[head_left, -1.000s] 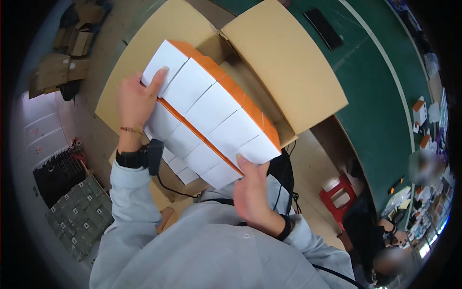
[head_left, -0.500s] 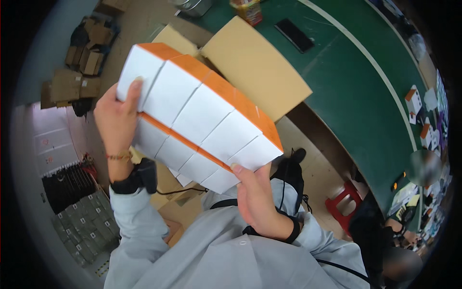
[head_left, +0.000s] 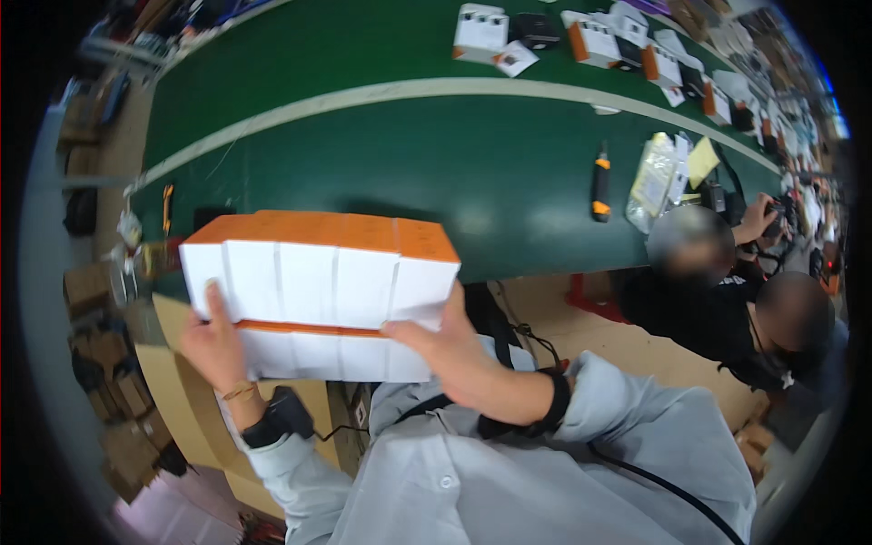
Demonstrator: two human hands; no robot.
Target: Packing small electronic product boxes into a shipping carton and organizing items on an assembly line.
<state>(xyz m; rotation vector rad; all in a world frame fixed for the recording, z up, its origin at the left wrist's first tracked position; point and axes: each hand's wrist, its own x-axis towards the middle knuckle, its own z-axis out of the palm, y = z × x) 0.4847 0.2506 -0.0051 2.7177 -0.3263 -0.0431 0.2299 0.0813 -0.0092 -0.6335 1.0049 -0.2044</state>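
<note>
1. Nearest is the person's light grey shirt (head_left: 436, 481), with the sleeves pushed back and a dark band on each wrist.
2. The left hand (head_left: 214, 347) holds the left end of a block of boxes (head_left: 309, 283); its thumb lies on a white face.
3. The right hand (head_left: 459, 356) holds the right end of the same block, also with its thumb on the white side. So both hands are occupied, set well apart from each other.
4. The block is in front of the person's body, between the two hands. It has two rows of white faces, with a thin orange strip between them and orange on the upper side.
5. Below the block, at the left, is a cardboard carton (head_left: 186, 395).
6. Beyond the block is the green tabletop (head_left: 454, 177). On it lie a black-and-orange tool (head_left: 601, 186) and, to its right, a clear packet (head_left: 652, 180).
7. At the right, two other people are beside the tabletop; one reaches an arm (head_left: 752, 221) over it.
8. Farther, past a pale stripe (head_left: 436, 88), stand white-and-orange boxes (head_left: 595, 44) and a black object (head_left: 534, 30).
</note>
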